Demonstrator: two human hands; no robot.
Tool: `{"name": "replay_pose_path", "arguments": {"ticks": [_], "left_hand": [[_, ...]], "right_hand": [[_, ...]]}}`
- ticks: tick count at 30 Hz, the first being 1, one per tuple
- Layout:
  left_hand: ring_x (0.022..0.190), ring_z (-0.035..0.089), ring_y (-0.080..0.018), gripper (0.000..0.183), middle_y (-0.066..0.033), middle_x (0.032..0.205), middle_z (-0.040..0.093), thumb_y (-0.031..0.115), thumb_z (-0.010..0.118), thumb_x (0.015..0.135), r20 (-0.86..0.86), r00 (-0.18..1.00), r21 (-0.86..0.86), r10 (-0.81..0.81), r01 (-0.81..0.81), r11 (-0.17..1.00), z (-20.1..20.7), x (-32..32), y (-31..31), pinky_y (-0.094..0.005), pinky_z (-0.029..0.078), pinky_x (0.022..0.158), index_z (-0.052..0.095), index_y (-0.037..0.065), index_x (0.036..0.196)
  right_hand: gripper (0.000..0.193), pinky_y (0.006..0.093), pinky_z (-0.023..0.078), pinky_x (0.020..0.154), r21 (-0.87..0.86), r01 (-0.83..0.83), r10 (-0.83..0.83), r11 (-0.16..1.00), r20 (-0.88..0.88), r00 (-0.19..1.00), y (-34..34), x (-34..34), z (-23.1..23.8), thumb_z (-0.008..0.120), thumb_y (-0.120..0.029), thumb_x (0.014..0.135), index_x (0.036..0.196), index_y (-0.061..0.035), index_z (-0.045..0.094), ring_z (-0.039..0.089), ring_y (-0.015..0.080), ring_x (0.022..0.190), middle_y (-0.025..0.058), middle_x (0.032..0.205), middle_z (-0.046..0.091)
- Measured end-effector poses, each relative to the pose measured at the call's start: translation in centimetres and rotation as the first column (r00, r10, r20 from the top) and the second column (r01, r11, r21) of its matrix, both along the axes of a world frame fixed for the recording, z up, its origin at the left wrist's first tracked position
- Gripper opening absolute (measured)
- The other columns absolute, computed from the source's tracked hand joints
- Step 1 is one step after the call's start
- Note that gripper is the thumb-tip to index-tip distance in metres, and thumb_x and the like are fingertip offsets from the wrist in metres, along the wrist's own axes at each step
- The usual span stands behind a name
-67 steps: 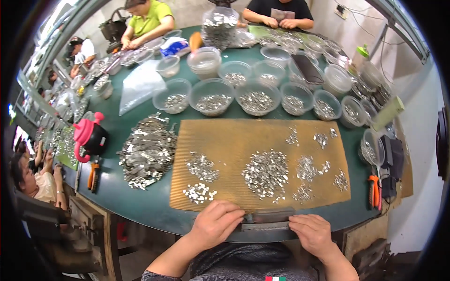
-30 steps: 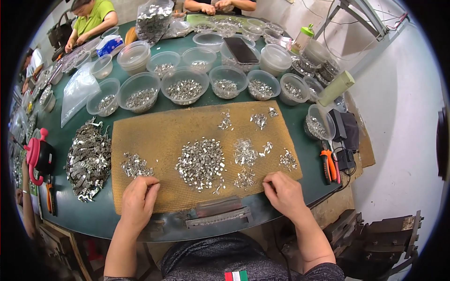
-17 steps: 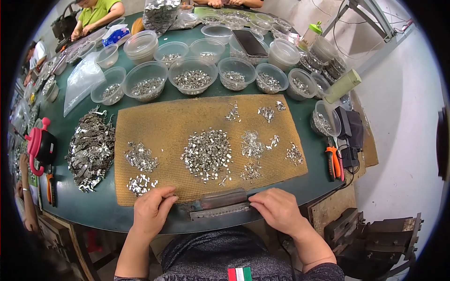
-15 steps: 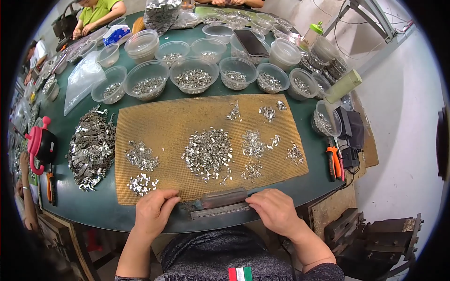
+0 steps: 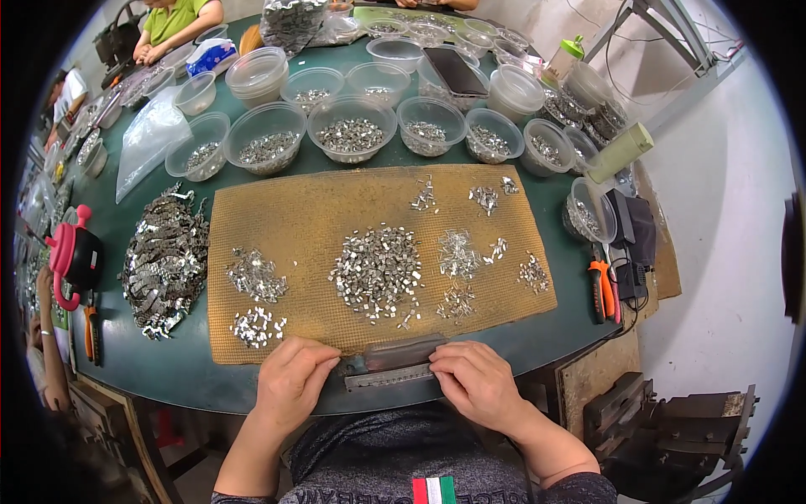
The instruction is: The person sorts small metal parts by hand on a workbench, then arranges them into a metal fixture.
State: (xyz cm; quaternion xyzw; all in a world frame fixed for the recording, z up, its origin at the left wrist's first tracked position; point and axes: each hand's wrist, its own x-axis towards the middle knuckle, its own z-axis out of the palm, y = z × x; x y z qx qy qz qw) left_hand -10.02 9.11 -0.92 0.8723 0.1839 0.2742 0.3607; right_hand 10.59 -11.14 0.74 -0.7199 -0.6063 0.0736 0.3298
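Note:
At the front edge of a tan textured mat (image 5: 285, 197), my left hand (image 5: 294, 382) is closed, thumb and fingertips together; anything in the pinch is too small to make out. My right hand (image 5: 480, 382) is closed too, its fingertips at the right end of a narrow metal bar (image 5: 390, 378) with a notched-looking edge. What it pinches is hidden. Behind the bar lies a brownish block (image 5: 401, 353). On the mat, a large heap of small silvery metal pieces (image 5: 375, 273) lies in the middle, with smaller heaps (image 5: 256, 275) to its left and others (image 5: 457, 254) to its right.
Clear plastic bowls (image 5: 351, 130) of metal pieces line the far side. Left of the mat lie a pile of metal strips (image 5: 168, 260) and a black-and-pink pot (image 5: 80, 259). Orange-handled pliers (image 5: 600, 290) lie at right. A phone (image 5: 456, 71) rests on bowls. Other people (image 5: 180, 25) sit beyond.
My left hand has shifted right, toward the bar. My right hand has moved slightly left along the bar's end, and its fingers are bent differently.

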Motion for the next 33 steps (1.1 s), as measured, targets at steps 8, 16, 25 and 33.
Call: {"name": "replay_pose_path", "arguments": {"ticks": [8, 16, 25, 33], "left_hand": [[0.082, 0.071, -0.029, 0.017, -0.0114, 0.093, 0.072, -0.002, 0.078, 0.083, 0.0, 0.999, -0.011, -0.045, 0.045, 0.999, 0.0, 0.3, -0.7, -0.0371, 0.057, 0.071, 0.073, 0.003, 0.099], [0.085, 0.071, -0.0277, 0.015, -0.0096, 0.095, 0.073, 0.003, 0.079, 0.085, 0.048, 0.989, -0.068, -0.141, 0.144, 0.987, 0.0, 0.8, -2.4, -0.037, 0.057, 0.073, 0.074, 0.004, 0.099], [0.088, 0.068, -0.0271, 0.015, -0.0073, 0.098, 0.07, 0.005, 0.08, 0.084, 0.02, 0.992, -0.013, -0.123, 0.123, 0.992, -0.2, 1.3, -3.7, -0.0375, 0.055, 0.077, 0.073, 0.005, 0.097], [0.087, 0.068, -0.0264, 0.016, -0.0067, 0.096, 0.069, 0.003, 0.08, 0.082, 0.029, 0.993, 0.072, -0.111, 0.109, 0.991, 0.0, 1.8, -4.0, -0.0367, 0.056, 0.074, 0.071, 0.005, 0.096]], "right_hand": [[0.023, 0.0427, 0.058, 0.093, 0.017, -0.018, 0.015, 1.0, 0.196, 0.98, -0.1, -0.9, 0.1, 0.076, -0.002, 0.08, 0.102, -0.0029, 0.07, 0.072, 0.0266, 0.1, 0.0086, 0.109, 0.072], [0.034, 0.0427, 0.056, 0.098, 0.029, -0.063, 0.053, 0.998, 0.252, 0.966, -1.5, -0.4, -1.0, 0.076, -0.002, 0.082, 0.116, -0.0032, 0.074, 0.071, 0.028, 0.116, 0.0097, 0.125, 0.073], [0.033, 0.0453, 0.055, 0.101, 0.011, -0.026, 0.028, 1.0, -0.105, 0.994, -1.4, -0.1, -0.9, 0.075, 0.003, 0.082, 0.114, 0.0003, 0.075, 0.07, 0.0345, 0.119, 0.0154, 0.123, 0.075], [0.024, 0.0387, 0.059, 0.09, 0.041, 0.064, -0.058, 0.997, -0.136, 0.989, -1.6, 1.6, -0.7, 0.074, 0.002, 0.086, 0.11, -0.0003, 0.075, 0.074, 0.0315, 0.106, 0.0132, 0.114, 0.077]]}}
